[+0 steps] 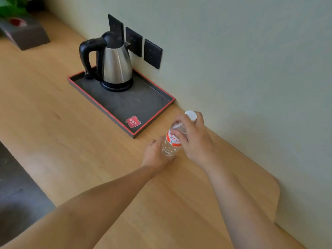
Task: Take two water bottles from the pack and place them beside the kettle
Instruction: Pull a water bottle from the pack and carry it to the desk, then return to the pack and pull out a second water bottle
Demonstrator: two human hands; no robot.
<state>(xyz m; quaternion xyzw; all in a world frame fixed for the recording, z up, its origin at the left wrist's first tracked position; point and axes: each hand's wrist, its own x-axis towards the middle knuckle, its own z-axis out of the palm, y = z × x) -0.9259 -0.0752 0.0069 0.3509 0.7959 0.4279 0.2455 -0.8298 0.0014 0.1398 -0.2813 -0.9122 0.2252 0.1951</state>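
Observation:
A clear water bottle (171, 142) with a white cap and an orange-red label stands tilted above the wooden counter, just right of the tray's near corner. My right hand (195, 139) wraps its neck and shoulder from above. My left hand (156, 155) cups its lower body from the left. A steel kettle (116, 65) with a black handle and lid stands on its base at the far end of a dark tray (115, 115) with a red rim. The bottle pack is out of view, and I see only this one bottle.
A red square packet (133, 121) lies in the tray's near corner. Three dark wall sockets (152, 53) sit behind the kettle. A dark box (25, 35) and a green plant (10, 6) stand at the far left. The counter (179, 203) ends at a rounded corner on the right.

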